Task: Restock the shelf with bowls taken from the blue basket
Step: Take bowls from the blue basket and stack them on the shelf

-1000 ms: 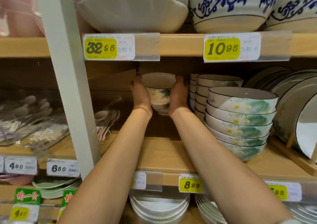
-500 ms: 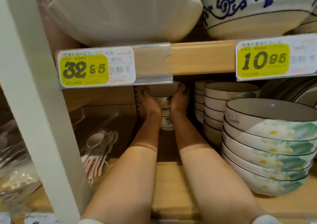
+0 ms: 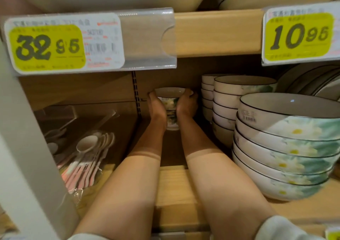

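The left hand (image 3: pixel 156 109) is gripping the stacked bowls (image 3: pixel 169 92) from nine o'clock, the right hand (image 3: pixel 186 105) from three, both clamping them far back on the shelf (image 3: pixel 174 184). Released crooked, the stack is risking a topple into the pile (image 3: pixel 224 103) at three o'clock.

Glossy ceramic bowls (image 3: pixel 170 109) — wood shelf (image 3: pixel 176 188).

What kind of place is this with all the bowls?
Probably a shop's tableware aisle: yellow price tags hang on the shelf edge, matching flowered bowls sit stacked, and spoons lie in clear packets. The left hand and right hand hold a small bowl stack.
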The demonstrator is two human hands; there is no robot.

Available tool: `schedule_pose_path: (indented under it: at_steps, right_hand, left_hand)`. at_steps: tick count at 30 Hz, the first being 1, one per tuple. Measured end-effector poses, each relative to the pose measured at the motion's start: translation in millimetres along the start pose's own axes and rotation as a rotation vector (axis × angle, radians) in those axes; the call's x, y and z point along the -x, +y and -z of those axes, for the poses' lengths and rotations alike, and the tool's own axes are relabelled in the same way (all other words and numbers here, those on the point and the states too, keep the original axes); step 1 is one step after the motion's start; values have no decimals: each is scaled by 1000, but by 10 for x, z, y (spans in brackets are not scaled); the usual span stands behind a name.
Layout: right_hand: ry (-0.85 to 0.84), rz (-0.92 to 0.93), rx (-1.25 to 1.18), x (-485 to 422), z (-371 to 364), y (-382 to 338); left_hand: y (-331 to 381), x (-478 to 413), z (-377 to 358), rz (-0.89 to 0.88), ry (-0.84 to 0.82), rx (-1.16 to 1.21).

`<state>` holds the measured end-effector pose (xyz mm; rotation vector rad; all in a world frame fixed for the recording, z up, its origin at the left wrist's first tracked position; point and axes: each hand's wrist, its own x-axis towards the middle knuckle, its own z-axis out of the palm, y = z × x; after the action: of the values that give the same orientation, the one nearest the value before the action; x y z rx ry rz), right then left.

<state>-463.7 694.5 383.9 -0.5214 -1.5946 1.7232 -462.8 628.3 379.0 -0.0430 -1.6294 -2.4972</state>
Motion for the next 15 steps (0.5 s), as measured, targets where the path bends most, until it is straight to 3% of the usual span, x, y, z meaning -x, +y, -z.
schedule_pose_path:
  at_steps: [15]
  right_hand:
    - [-31, -48, 21, -35, -12, -10]
  left_hand:
    - [-9, 18, 13, 23, -7, -127]
